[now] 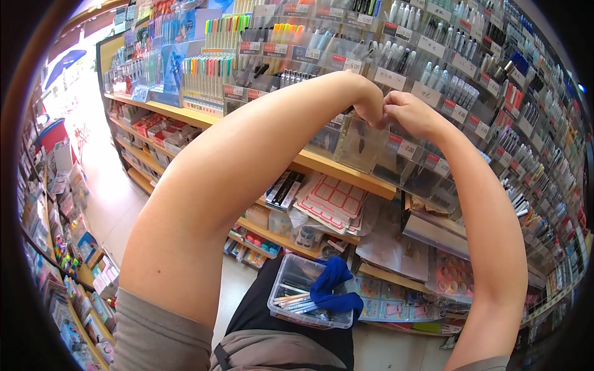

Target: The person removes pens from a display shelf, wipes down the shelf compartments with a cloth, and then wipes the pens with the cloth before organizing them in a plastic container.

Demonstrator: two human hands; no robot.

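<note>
In front of the clear acrylic pen rack (359,145), my left hand (369,106) is bent down at the wrist, its fingers curled and partly hidden. Almost touching it on the right is my right hand (411,114), thumb and fingers pinched together. Whatever lies between the fingertips is too small or hidden to name. Rack slots full of pens surround both hands, with white price tags (390,78) on their fronts. Lower down, a clear plastic box (281,318) rests at my lap, holding several pens (296,302) and a blue cloth (334,281).
A wooden shelf edge (346,168) runs below the rack. Under it lie red-framed label sheets (331,201) and boxed goods. Colored markers (207,69) stand at the upper left. Another stocked shelf (80,278) lines the left side, beyond the aisle floor (99,179).
</note>
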